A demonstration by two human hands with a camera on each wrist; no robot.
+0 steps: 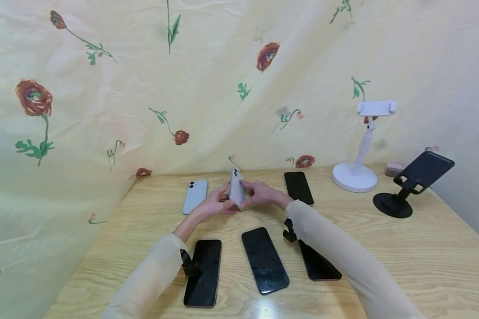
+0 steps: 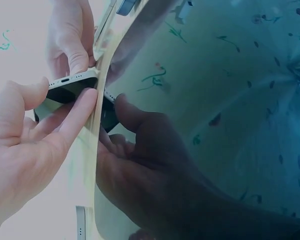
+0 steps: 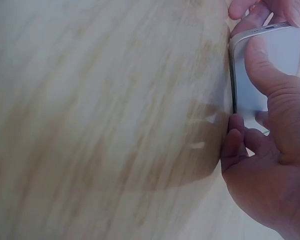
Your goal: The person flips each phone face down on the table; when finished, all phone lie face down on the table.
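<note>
A pale smartphone (image 1: 236, 188) stands tilted up over the back middle of the table, between both hands. My left hand (image 1: 214, 205) grips its lower end; in the left wrist view the thumb and fingers (image 2: 82, 111) pinch the end with the charging port. My right hand (image 1: 264, 193) holds the other side, its thumb (image 3: 260, 62) lying on the pale back in the right wrist view. The dark screen (image 2: 65, 94) faces down toward the left palm. Left of the hands lies a light blue phone (image 1: 196, 196), camera side up.
Dark-screened phones lie in front: one at left (image 1: 203, 277), one in the middle (image 1: 265, 261), one under the right forearm (image 1: 319, 263). Another black phone (image 1: 298, 188) lies behind the right wrist. A white phone stand (image 1: 355, 177) and a black stand (image 1: 395, 204) are at right.
</note>
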